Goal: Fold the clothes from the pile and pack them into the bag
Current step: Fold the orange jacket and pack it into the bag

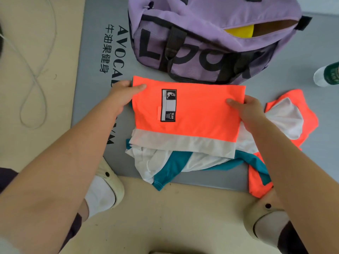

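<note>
Nearest the camera, 2 bare forearms are extended downward, and 2 cream slip-on shoes (108,182) worn over white socks are planted on the beige floor (183,213). A folded neon-orange sports garment with a white hem band and a black-and-white sewn label (189,114) is held flat between both hands. Its left edge is pinched by the left hand (119,97), with the thumb laid on top of the cloth and the fingers curled beneath. Its right edge is gripped in the same way by the right hand (251,110), thumb above and fingers tucked under the fabric.

Directly beneath the held piece, a loose pile of white, teal and orange clothes (183,164) is spread on a grey exercise mat printed with dark lettering (91,74); part of the pile spills past the mat's near edge onto the floor. Just beyond the garment, a purple mesh-fronted duffel bag with black straps and large black letters (201,43) is set on the mat, its top zip parted so that something yellow is seen inside. A green-and-white bottle (328,74) is cut off at the right edge, and a thin white cord (33,70) is looped on the floor at the left.
</note>
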